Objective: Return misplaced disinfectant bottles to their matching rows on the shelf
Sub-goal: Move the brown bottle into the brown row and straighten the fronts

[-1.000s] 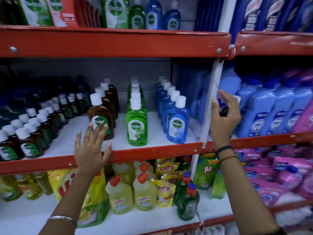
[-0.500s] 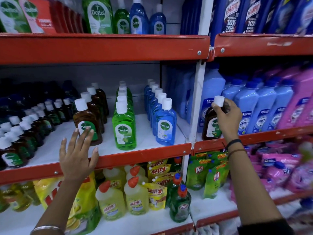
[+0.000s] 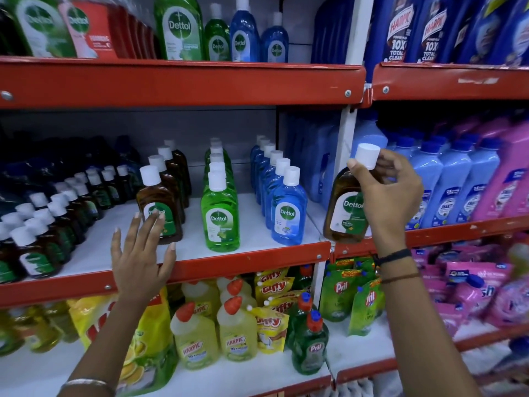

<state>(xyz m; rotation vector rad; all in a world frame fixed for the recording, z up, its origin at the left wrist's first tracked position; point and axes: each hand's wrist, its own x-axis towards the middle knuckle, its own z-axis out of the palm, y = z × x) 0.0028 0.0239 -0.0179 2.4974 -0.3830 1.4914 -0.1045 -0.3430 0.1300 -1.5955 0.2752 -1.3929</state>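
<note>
My right hand (image 3: 386, 196) grips a brown Dettol bottle (image 3: 342, 207) with a white cap, holding it by the neck in front of the white upright post, near the light-blue bottles. On the middle shelf (image 3: 183, 265) stand three rows: brown Dettol bottles (image 3: 164, 193), green Dettol bottles (image 3: 219, 213) and blue Dettol bottles (image 3: 287, 209). My left hand (image 3: 140, 256) is spread open in front of the shelf edge, its fingertips over the label of the front brown bottle.
Small brown bottles (image 3: 43, 227) crowd the shelf's left. Light-blue (image 3: 452, 184) and pink detergent bottles (image 3: 509, 179) fill the right bay. Above stand Dettol refills and Harpic bottles (image 3: 400, 32). Below are yellow Harpic bottles (image 3: 234, 330), Pril bottles (image 3: 310, 339) and pouches.
My right hand has drawn the brown bottle out from among the light-blue bottles, toward me and left. My left hand has stayed by the front brown bottle. The view has come closer.
</note>
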